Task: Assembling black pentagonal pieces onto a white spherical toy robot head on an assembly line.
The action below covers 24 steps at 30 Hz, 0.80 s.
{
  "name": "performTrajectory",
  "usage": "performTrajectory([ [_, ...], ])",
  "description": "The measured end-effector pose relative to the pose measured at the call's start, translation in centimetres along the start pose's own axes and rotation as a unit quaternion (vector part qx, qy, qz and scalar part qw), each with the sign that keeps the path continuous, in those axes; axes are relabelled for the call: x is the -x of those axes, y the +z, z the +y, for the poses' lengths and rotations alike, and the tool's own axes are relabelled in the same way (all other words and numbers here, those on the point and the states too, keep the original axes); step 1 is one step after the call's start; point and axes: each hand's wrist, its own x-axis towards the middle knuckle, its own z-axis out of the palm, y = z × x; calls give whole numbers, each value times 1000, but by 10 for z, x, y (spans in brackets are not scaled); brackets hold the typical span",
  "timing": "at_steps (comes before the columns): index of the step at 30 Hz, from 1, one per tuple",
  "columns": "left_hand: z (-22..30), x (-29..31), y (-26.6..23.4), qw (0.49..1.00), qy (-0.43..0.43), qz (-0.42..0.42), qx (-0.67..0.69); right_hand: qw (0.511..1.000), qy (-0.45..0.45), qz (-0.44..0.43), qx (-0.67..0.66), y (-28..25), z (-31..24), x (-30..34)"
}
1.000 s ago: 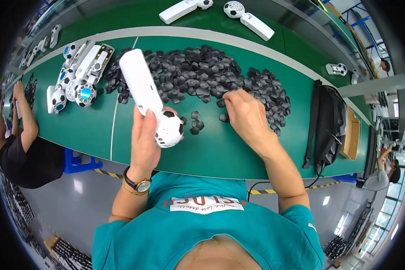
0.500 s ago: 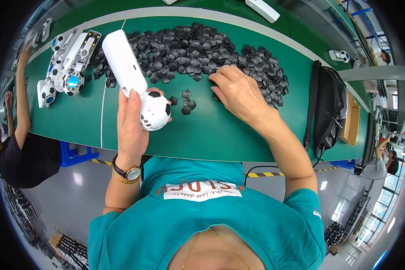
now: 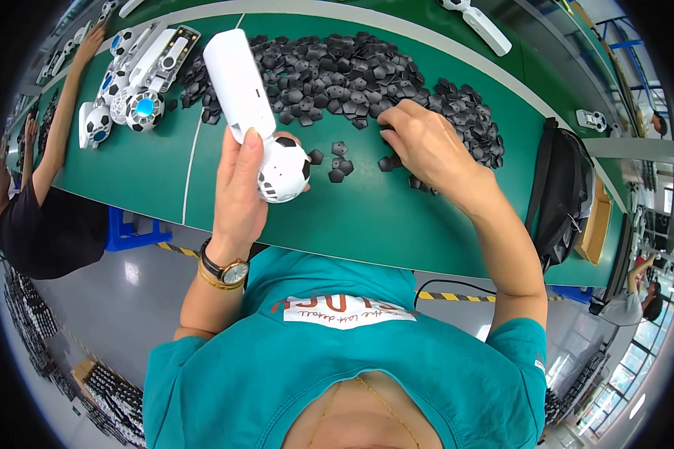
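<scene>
My left hand [image 3: 240, 176] is closed around a white handheld device [image 3: 240, 86] whose round end is a black-and-white football-patterned ball [image 3: 284, 170]. The long body tilts up and away, over the near left part of a heap of black pentagon pieces [image 3: 337, 75]. At the heap's near edge, my right hand [image 3: 430, 146] is bent with thumb and fingers pinched together; whether a piece sits between the fingertips is hidden. Several loose pentagon pieces [image 3: 339, 148] lie between my hands. More loose pieces [image 3: 386, 163] lie just under my right hand.
Similar football-ended devices [image 3: 144, 110] are grouped at the left on the green table [image 3: 337, 224]. A black backpack [image 3: 560, 194] and a cardboard box [image 3: 595, 221] stand at the right. Another person's arm [image 3: 60, 123] reaches in at far left. One more white device [image 3: 487, 30] lies beyond the table.
The whole view has shifted, so the table's things appear farther right. More loose black pieces show beneath my right hand. My left hand keeps its grip on the white device.
</scene>
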Motion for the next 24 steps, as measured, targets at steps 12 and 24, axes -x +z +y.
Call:
performTrajectory([
  [12, 2, 0, -3, 999, -7, -10, -49, 997, 38, 16, -71, -4, 5, 3],
  [24, 10, -3, -8, 999, -6, 23, 27, 979, -198, 57, 3, -12, 12, 3],
])
